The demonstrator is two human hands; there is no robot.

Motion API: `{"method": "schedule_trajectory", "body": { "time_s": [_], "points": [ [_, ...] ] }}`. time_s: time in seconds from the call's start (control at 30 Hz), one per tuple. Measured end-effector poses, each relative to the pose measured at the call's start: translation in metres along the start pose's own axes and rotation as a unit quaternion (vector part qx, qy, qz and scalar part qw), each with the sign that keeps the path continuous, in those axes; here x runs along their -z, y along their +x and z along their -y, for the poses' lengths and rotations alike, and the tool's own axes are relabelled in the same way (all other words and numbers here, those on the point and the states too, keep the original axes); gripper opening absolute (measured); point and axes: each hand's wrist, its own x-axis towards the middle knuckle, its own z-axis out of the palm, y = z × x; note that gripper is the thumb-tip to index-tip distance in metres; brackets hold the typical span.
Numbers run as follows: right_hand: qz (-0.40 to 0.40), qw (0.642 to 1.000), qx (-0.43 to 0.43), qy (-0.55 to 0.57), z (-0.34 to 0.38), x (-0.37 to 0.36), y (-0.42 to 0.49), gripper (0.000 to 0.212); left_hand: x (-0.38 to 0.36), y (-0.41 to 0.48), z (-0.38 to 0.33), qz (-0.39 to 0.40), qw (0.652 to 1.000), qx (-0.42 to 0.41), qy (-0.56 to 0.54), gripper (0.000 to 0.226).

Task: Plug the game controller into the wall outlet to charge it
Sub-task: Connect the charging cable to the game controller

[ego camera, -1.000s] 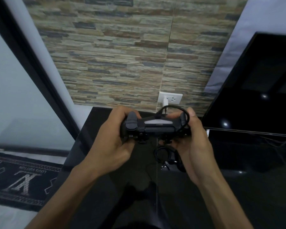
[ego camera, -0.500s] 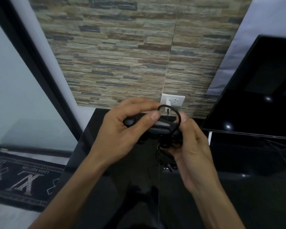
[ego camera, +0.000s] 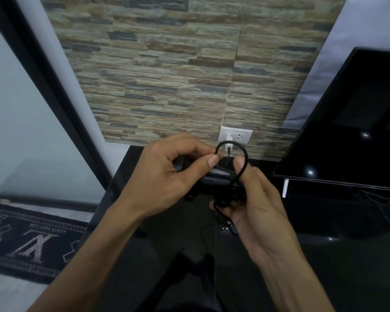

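The black game controller (ego camera: 216,179) is held low in front of the stone wall, mostly covered by both hands. My right hand (ego camera: 254,199) grips its right side together with a bundle of black cable (ego camera: 245,152), which arcs up in a loop above the controller. My left hand (ego camera: 167,172) lies over the controller's left side, thumb and forefinger pinched at the loop's left end. Just behind the loop is the white wall outlet (ego camera: 240,136) with a white charger (ego camera: 229,144) plugged in; a thin lead hangs from it.
A glossy black table (ego camera: 144,244) lies below the hands, against the stone wall. A large dark TV screen (ego camera: 347,120) stands at the right. On the floor at left are a dark patterned rug (ego camera: 32,239) and a black door frame (ego camera: 54,86).
My left hand left its grip on the controller's left handle and moved over the top to pinch the cable loop. The controller rose slightly toward the outlet.
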Motion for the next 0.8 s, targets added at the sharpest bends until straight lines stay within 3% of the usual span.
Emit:
{"method": "schedule_trajectory", "body": {
  "time_s": [0.13,0.33,0.57,0.67,0.8],
  "points": [
    [-0.001,0.999,-0.009,0.044,0.001,-0.001,0.0,0.039,0.0,-0.001,-0.001,-0.002,1.0,0.0,0.008,0.014],
    [0.006,0.997,-0.02,0.076,-0.002,0.001,0.002,0.058,0.006,0.005,-0.002,0.034,0.999,0.015,0.002,0.014],
    [0.045,0.993,0.038,0.105,0.014,0.006,0.006,0.037,0.007,0.002,-0.001,0.018,0.993,0.042,-0.11,0.04],
    [0.055,0.993,0.05,0.09,0.018,0.007,0.006,0.031,0.004,-0.005,0.001,0.022,0.993,0.057,-0.098,0.045],
    [0.079,0.992,0.066,0.071,0.014,0.008,0.005,0.029,0.001,-0.008,0.004,-0.01,0.997,0.017,-0.073,0.042]
  ]
}}
